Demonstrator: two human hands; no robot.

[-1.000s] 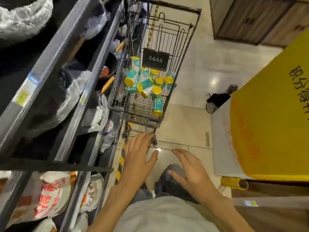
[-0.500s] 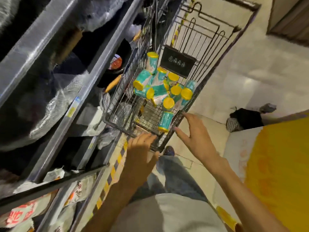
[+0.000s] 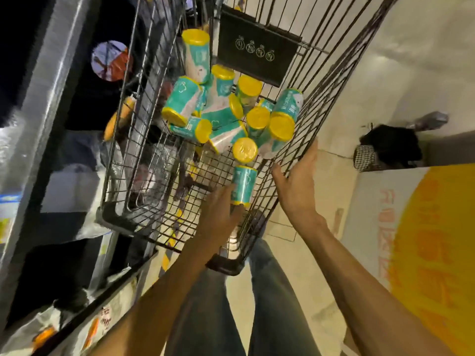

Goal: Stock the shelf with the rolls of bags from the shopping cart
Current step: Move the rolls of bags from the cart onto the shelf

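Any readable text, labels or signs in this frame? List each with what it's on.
No text reads clearly.
Black placard on the shopping cart: four white round pictograms, no words.
Rolls of bags: white print on teal wrap, blurred.
Yellow board: orange-red characters, blurred.
Shelf-edge tags: too blurred.
Sacks on the low shelf: red characters, unreadable.

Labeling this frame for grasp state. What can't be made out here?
- Head view: whether the left hand grips the nearest roll; the hand's back hides its fingers.
- Roll count: the pile overlaps itself behind the cart wires.
- Shelf contents: dark, motion-blurred.
- Right hand: fingertips sit against the wires; contact unclear.
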